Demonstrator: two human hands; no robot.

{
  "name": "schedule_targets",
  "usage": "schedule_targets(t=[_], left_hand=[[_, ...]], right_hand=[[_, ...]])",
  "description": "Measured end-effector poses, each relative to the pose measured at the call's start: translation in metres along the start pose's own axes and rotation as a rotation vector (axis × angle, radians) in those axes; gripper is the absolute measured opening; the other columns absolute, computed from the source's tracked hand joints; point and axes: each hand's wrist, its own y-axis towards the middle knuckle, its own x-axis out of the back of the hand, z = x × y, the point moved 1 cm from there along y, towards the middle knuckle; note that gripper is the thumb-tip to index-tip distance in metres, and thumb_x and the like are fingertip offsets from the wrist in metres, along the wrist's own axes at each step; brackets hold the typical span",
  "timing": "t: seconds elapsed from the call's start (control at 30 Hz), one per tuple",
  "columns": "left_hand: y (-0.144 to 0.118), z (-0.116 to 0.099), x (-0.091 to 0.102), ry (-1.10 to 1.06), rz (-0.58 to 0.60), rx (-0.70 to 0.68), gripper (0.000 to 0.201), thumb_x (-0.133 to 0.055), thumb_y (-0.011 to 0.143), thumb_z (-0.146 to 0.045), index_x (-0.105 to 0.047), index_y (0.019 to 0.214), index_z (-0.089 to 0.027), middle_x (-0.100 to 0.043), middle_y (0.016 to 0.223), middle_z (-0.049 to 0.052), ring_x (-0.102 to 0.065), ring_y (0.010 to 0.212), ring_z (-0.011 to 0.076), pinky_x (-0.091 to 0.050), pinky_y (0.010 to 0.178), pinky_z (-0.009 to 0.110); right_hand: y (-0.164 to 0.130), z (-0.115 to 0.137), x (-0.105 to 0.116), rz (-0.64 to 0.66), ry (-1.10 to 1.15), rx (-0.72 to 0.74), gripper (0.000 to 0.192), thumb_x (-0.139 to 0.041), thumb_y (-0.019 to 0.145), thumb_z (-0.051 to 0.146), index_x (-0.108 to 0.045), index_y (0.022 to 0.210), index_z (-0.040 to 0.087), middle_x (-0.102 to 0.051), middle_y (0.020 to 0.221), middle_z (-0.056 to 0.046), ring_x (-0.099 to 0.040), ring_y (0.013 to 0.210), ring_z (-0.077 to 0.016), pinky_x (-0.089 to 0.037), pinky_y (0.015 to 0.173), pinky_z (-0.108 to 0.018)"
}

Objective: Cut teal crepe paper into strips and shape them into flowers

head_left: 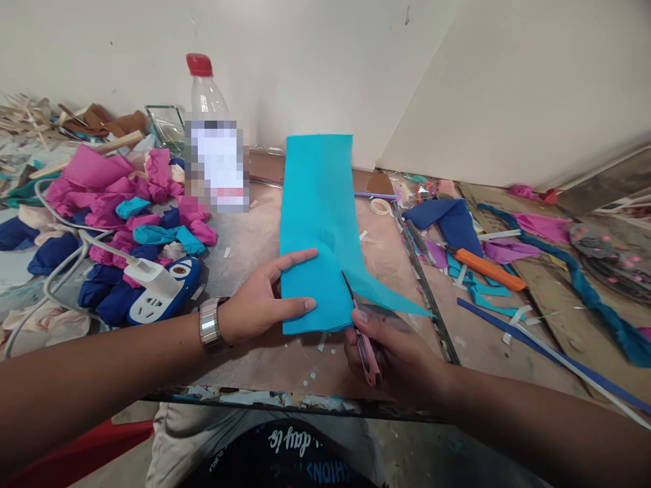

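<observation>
Where pink scissors [367,359] bite, smooth turquoise sheet [316,210], tapering pointed flap [389,295]

This looks like a small craft workshop, or a corner given over to handwork. The table [244,271] is stained and flecked with white snippets, and heaped at the left with crumpled bundles [102,176] in pink, navy and turquoise beside thin wooden pieces [25,125]. Pink-handled scissors [367,359] meet a turquoise sheet [318,203]; to the right lie an orange-handled tool [491,268], coloured offcuts [450,224] and worn cardboard [542,298]. A power strip [140,310] and plain wall [315,61] complete the makeshift setting.
</observation>
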Motion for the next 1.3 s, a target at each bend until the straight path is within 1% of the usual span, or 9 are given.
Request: schedule_targets(t=[0.3,0.43,0.53,0.63,0.7,0.77,0.87,1.0,1.3], left_hand=[[0.0004,-0.0004,0.0012,0.027,0.013,-0.009,0.092,-0.086,0.073,-0.033,-0.042,0.153,-0.024,-0.06,0.139,0.016,-0.066,0.111,0.0315,-0.061,0.083,0.04],[0.0005,-0.002,0.0005,0.023,0.028,0.002,0.091,-0.086,0.073,-0.031,-0.043,0.152,-0.023,-0.059,0.141,0.016,-0.065,0.113,0.0316,-0.06,0.085,0.041],[0.0004,-0.0025,0.0001,0.006,0.043,0.011,0.091,-0.086,0.073,-0.031,-0.042,0.153,-0.023,-0.06,0.139,0.016,-0.065,0.114,0.0317,-0.06,0.087,0.042],[0.0006,-0.002,0.0001,0.003,0.047,0.012,0.092,-0.086,0.072,-0.03,-0.042,0.153,-0.023,-0.06,0.139,0.016,-0.065,0.114,0.0311,-0.059,0.088,0.043],[0.0007,-0.0016,0.0003,0.014,0.031,-0.003,0.091,-0.086,0.073,-0.031,-0.042,0.152,-0.022,-0.06,0.139,0.016,-0.065,0.113,0.0303,-0.059,0.089,0.042],[0.0007,-0.0015,0.0002,0.028,0.012,-0.016,0.091,-0.086,0.073,-0.031,-0.043,0.152,-0.021,-0.06,0.139,0.017,-0.065,0.111,0.0293,-0.058,0.088,0.042],[0.0003,-0.0018,-0.0003,0.025,0.007,-0.009,0.092,-0.086,0.073,-0.031,-0.042,0.153,-0.02,-0.062,0.135,0.017,-0.066,0.107,0.0278,-0.058,0.086,0.04],[-0.0001,-0.0023,-0.0005,0.013,0.007,0.003,0.093,-0.086,0.072,-0.031,-0.041,0.153,-0.02,-0.064,0.132,0.016,-0.067,0.104,0.0268,-0.058,0.083,0.039],[0.0008,-0.0023,0.0,0.016,0.006,-0.011,0.091,-0.086,0.072,-0.031,-0.043,0.152,-0.021,-0.061,0.138,0.017,-0.065,0.11,0.0291,-0.058,0.087,0.04]], right_hand=[[0.0017,-0.0023,0.0031,0.035,-0.038,0.076,0.042,-0.081,0.077,0.053,-0.06,0.07,0.017,-0.051,0.049,0.005,-0.041,0.039,-0.0063,-0.032,0.039,-0.019],[0.0026,-0.0009,0.0009,0.06,-0.082,0.147,0.038,-0.076,0.083,0.051,-0.059,0.07,0.02,-0.052,0.049,0.004,-0.044,0.043,-0.0096,-0.036,0.044,-0.023],[0.0026,-0.0002,-0.0015,0.057,-0.091,0.169,0.035,-0.075,0.084,0.05,-0.06,0.071,0.021,-0.052,0.049,0.003,-0.046,0.046,-0.0113,-0.038,0.046,-0.025],[0.0021,-0.0009,-0.0017,0.01,-0.064,0.156,0.035,-0.079,0.081,0.049,-0.06,0.074,0.02,-0.054,0.052,0.004,-0.046,0.044,-0.01,-0.036,0.043,-0.023],[0.0014,-0.0017,-0.0004,-0.01,-0.051,0.117,0.038,-0.081,0.078,0.05,-0.06,0.074,0.019,-0.055,0.053,0.004,-0.045,0.042,-0.0084,-0.034,0.041,-0.021],[0.0009,-0.0022,0.0015,0.002,-0.055,0.075,0.041,-0.081,0.077,0.052,-0.06,0.072,0.018,-0.054,0.05,0.004,-0.044,0.04,-0.0074,-0.031,0.039,-0.019],[0.0005,-0.0028,0.0032,0.06,-0.069,0.025,0.044,-0.079,0.078,0.055,-0.061,0.068,0.016,-0.051,0.045,0.003,-0.042,0.038,-0.0071,-0.029,0.037,-0.019],[0.0008,-0.0026,0.0029,0.062,-0.061,0.033,0.041,-0.08,0.078,0.053,-0.062,0.069,0.016,-0.052,0.047,0.004,-0.043,0.039,-0.0067,-0.03,0.039,-0.019],[-0.0011,0.0002,-0.001,-0.013,-0.055,0.017,0.043,-0.083,0.074,0.053,-0.06,0.069,0.017,-0.052,0.049,0.004,-0.043,0.04,-0.0072,-0.031,0.041,-0.02]])
